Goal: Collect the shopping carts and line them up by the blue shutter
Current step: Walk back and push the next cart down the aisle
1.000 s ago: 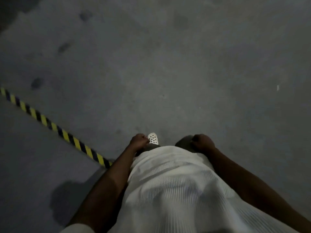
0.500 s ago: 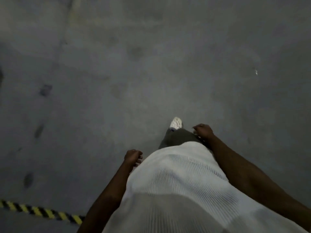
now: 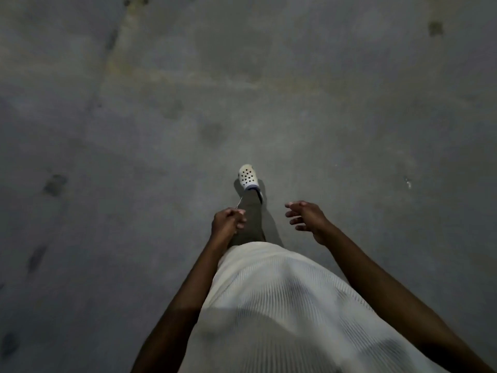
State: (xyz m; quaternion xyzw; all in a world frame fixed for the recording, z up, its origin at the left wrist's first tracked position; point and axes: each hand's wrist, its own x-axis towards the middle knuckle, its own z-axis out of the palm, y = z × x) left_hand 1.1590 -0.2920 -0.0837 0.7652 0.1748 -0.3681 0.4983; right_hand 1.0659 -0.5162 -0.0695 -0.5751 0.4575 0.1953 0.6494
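Left hand (image 3: 228, 222) hangs loosely curled, right hand (image 3: 306, 219) spread, both empty; no cart shows. Carts likely roll heavy, stiff: grip the handlebar.

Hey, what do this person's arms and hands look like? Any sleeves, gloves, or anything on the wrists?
No sleeves in view: the left arm and right arm are bare. The left hand and right hand wear no gloves; I see no watch, bracelet or ring, though it's dim. The shirt is white and ribbed.
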